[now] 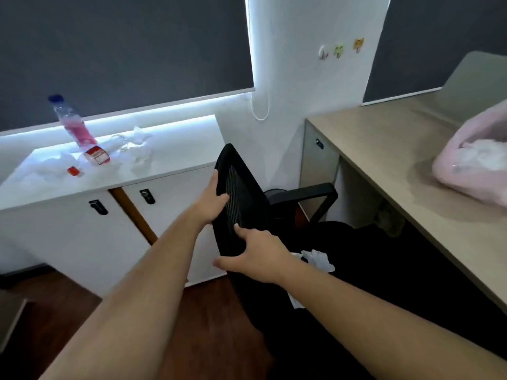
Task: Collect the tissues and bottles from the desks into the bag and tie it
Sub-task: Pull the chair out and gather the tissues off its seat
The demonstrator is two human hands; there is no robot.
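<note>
Both my hands grip the backrest of a black mesh office chair [241, 193]. My left hand [212, 198] holds its left edge and my right hand [258, 256] clasps it lower down. On the white cabinet top [175, 157] stand a plastic bottle with pink liquid and a blue cap [72, 122], a lying bottle with a red label [96, 156], a red cap [73, 170], a clear crumpled bottle [120, 142] and white tissues [141, 135]. A pink bag [477, 160] holding white tissues lies on the beige desk [384, 149] at right. More tissue [318, 260] lies on the chair seat.
The chair's armrest [304, 194] points toward the desk. White cabinet doors with black handles [148, 196] stand below the counter. Dark blinds [123, 50] cover the windows, with a cord [260, 111] hanging between. The floor is dark wood [205, 325].
</note>
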